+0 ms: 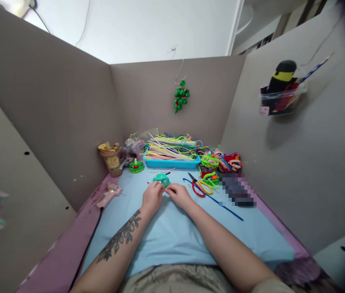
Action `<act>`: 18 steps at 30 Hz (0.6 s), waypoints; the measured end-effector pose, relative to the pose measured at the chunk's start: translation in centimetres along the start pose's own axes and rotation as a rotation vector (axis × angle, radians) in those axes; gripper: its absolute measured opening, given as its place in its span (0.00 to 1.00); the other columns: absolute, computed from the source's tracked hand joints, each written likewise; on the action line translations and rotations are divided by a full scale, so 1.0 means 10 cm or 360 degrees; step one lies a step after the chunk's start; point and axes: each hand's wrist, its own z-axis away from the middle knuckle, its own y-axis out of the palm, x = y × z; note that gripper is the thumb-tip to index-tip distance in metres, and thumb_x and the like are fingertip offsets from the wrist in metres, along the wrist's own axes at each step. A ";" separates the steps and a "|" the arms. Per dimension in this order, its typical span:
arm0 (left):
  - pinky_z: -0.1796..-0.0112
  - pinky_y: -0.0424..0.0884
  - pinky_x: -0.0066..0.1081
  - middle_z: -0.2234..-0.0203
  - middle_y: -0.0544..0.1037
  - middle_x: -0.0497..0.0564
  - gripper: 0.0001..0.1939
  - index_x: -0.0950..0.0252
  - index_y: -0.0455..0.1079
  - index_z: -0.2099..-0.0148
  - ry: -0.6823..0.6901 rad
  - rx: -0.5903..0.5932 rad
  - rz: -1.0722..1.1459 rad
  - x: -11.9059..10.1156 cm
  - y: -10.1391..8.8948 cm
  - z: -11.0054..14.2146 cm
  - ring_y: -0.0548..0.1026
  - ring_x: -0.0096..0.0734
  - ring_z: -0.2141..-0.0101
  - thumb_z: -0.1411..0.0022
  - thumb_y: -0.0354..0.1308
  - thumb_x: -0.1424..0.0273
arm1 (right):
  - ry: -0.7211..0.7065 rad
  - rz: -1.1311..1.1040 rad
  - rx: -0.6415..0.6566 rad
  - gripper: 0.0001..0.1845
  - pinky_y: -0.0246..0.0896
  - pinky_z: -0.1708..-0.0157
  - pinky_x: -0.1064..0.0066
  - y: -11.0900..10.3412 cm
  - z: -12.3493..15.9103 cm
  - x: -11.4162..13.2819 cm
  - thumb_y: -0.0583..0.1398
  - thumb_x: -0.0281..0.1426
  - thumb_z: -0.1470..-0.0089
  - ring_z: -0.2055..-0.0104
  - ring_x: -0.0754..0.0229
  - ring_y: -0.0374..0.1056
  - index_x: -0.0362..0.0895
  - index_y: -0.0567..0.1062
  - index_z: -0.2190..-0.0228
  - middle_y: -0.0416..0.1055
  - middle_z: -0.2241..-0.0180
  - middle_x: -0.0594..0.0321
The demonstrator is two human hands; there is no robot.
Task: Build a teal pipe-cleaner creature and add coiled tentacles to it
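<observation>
A small rounded teal piece of fuzzy pipe cleaner (161,178) sits just beyond my fingertips over the middle of the blue cloth. My left hand (153,198) is closed, its fingers against the near left side of the teal piece. Close beside it, my right hand (179,195) is pinched, its fingertips almost meeting the left ones. What lies between the right fingertips is too small to make out. To the right are scissors (199,188) with red and yellow handles, and a long blue pipe cleaner (225,208) runs diagonally past them.
A blue tray (172,163) heaped with pipe cleaners stands at the back. A pink glue gun (110,196) with a black cord lies left, near a cup (111,159). A green figure (136,166) is by the tray; a pixelated dark object (237,190) lies right. Grey panels enclose the table.
</observation>
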 end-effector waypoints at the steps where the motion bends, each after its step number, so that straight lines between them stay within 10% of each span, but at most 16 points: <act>1: 0.62 0.64 0.32 0.67 0.72 0.52 0.08 0.62 0.68 0.65 0.0003 -0.0002 0.0022 0.00 0.00 0.00 0.70 0.34 0.64 0.38 0.48 0.73 | -0.0044 0.0021 -0.0007 0.08 0.56 0.67 0.72 0.00 0.00 0.01 0.57 0.28 0.51 0.70 0.61 0.65 0.45 0.76 0.76 0.72 0.75 0.63; 18: 0.64 0.65 0.30 0.68 0.72 0.51 0.08 0.62 0.69 0.66 -0.0002 0.0041 0.0167 0.03 0.03 0.01 0.70 0.33 0.65 0.39 0.50 0.74 | -0.0211 0.0102 0.0076 0.10 0.56 0.68 0.72 -0.05 0.00 -0.02 0.57 0.26 0.48 0.71 0.62 0.65 0.44 0.76 0.77 0.71 0.76 0.63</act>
